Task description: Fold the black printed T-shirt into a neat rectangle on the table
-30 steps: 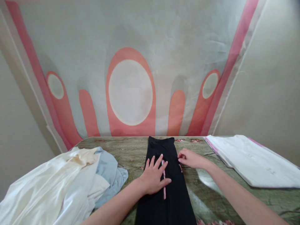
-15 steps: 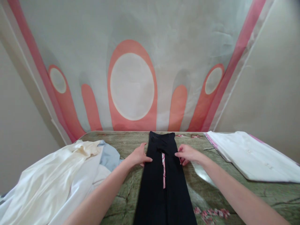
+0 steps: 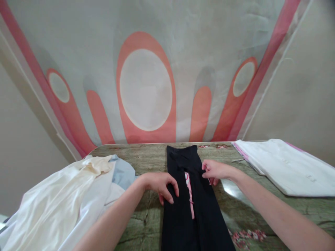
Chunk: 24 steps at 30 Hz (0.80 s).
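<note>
Black trousers [image 3: 180,216] lie lengthwise in front of me, waistband at the far end and legs running toward me. Between the legs shows a pink and white strip [image 3: 190,198]; I cannot tell what it belongs to. My left hand [image 3: 162,185] is over the left leg, fingers bent but apart, holding nothing that I can see. At the right edge, just below the hip, my right hand [image 3: 213,170] pinches the cloth between thumb and fingers.
A loose heap of cream, white and light-blue clothes [image 3: 60,198] covers the table's left side. Folded white cloth with a pink edge [image 3: 290,167] lies at the right. The wood-patterned table [image 3: 146,216] ends at a grey wall hanging [image 3: 183,42] with coral shapes.
My left hand has moved nearer and inward, from the trousers' left edge to over the left leg. My right hand stays at the right edge. The view has shifted slightly.
</note>
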Each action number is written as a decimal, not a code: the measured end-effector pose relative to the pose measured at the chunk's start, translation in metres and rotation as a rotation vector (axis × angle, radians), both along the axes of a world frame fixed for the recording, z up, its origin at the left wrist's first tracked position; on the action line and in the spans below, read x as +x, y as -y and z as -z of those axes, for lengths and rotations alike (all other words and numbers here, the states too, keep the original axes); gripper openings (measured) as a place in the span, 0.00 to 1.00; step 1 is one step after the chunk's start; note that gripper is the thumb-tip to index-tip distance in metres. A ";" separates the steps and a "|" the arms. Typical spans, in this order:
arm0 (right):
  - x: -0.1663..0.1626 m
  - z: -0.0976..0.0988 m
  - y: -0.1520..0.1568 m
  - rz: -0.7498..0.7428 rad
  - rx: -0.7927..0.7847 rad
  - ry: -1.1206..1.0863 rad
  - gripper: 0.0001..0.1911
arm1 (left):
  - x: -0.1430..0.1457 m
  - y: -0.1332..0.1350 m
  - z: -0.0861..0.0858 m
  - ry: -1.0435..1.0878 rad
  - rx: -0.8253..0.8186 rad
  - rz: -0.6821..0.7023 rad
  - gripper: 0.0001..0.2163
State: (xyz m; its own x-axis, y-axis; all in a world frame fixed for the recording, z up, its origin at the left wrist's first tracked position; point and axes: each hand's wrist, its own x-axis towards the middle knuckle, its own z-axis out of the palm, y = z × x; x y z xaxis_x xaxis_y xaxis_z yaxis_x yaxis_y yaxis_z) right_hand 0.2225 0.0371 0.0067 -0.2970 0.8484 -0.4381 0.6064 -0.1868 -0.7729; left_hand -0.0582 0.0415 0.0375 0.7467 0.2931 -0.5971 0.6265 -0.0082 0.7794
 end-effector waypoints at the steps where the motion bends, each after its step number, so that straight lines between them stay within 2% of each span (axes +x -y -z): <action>1: 0.003 -0.003 0.002 -0.075 -0.041 0.030 0.13 | 0.003 0.003 0.001 -0.025 -0.064 0.053 0.20; 5: 0.011 -0.016 0.010 -0.320 -0.181 0.080 0.09 | 0.017 0.021 -0.001 -0.086 -0.303 0.232 0.18; 7: 0.011 -0.021 0.014 -0.371 -0.230 0.066 0.08 | 0.018 0.027 -0.009 -0.098 -0.331 0.262 0.17; 9: 0.010 -0.026 0.019 -0.395 -0.284 0.037 0.07 | 0.014 0.028 -0.021 -0.137 -0.264 0.231 0.16; 12: 0.008 -0.035 0.021 -0.395 -0.328 -0.001 0.08 | 0.003 0.019 -0.034 -0.190 0.059 0.073 0.15; 14: 0.012 -0.038 0.017 -0.346 -0.254 -0.034 0.10 | 0.000 0.010 -0.033 -0.135 0.318 -0.070 0.15; 18: 0.030 -0.027 -0.006 -0.075 0.052 -0.114 0.10 | 0.018 0.004 -0.008 0.115 0.745 -0.304 0.11; 21: 0.045 -0.004 -0.028 0.153 0.299 -0.166 0.08 | 0.037 0.005 0.015 0.210 1.068 -0.397 0.06; 24: 0.055 0.017 -0.045 0.308 0.515 -0.235 0.08 | 0.045 -0.001 0.028 0.220 1.264 -0.499 0.04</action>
State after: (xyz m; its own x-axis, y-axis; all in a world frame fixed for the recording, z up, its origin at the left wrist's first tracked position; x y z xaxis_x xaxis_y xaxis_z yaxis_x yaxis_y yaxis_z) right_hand 0.2777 0.0818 -0.0108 -0.0451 0.9944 0.0951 0.3877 0.1052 -0.9158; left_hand -0.0130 0.0429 0.0097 0.4465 0.8056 0.3894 0.6383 -0.5918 0.4923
